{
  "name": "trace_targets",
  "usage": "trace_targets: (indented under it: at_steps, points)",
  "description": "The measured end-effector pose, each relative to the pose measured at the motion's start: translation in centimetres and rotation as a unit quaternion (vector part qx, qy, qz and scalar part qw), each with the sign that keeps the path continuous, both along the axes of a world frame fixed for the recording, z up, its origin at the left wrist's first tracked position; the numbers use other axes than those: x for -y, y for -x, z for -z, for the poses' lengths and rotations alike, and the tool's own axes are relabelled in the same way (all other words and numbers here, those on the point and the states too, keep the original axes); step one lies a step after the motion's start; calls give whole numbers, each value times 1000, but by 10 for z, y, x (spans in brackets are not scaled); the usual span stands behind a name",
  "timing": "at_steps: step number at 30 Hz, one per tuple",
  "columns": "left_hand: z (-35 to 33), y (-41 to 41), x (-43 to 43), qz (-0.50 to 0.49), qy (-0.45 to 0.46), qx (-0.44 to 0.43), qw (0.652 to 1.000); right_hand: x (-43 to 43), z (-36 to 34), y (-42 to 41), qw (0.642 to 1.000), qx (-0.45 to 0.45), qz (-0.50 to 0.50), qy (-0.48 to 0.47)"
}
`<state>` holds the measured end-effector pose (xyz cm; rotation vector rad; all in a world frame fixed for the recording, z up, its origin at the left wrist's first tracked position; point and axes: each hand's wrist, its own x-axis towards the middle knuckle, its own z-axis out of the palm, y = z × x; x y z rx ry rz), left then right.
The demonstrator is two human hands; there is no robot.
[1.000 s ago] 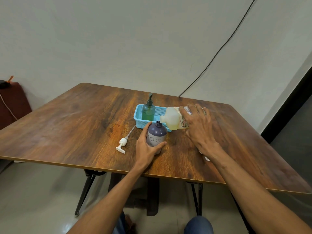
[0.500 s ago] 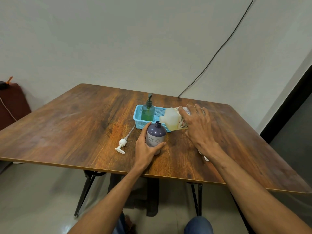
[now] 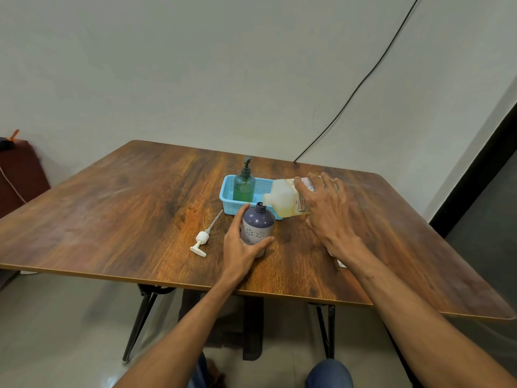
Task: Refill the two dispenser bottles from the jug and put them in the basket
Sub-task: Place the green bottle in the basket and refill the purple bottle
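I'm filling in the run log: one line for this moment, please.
step: pouring | right hand: tilts jug | left hand: steadies purple bottle | green bottle: in basket

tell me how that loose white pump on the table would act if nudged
The white pump looks light, so it would likely skid easily on the smooth table. Its thin dip tube probably flexes. Lying on its side, it might pivot around its head rather than roll straight.

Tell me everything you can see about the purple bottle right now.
The purple bottle is a rounded, opaque plastic dispenser body with a paler band of white flower prints low down. It stands upright on the table, just in front of the blue basket. Its pump is off, leaving the neck open; the white pump lies beside it. The left hand wraps its lower half. The tilted jug, held by the right hand, has its spout at the neck.
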<state>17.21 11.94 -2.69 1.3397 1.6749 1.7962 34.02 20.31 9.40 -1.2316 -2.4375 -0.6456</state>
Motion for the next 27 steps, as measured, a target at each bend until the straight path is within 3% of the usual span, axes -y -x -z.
trace_targets:
  at_steps: [27]
  points:
    - [-4,-1,3,2,-7,2,1000,0,0,1,1000,11,11,0]
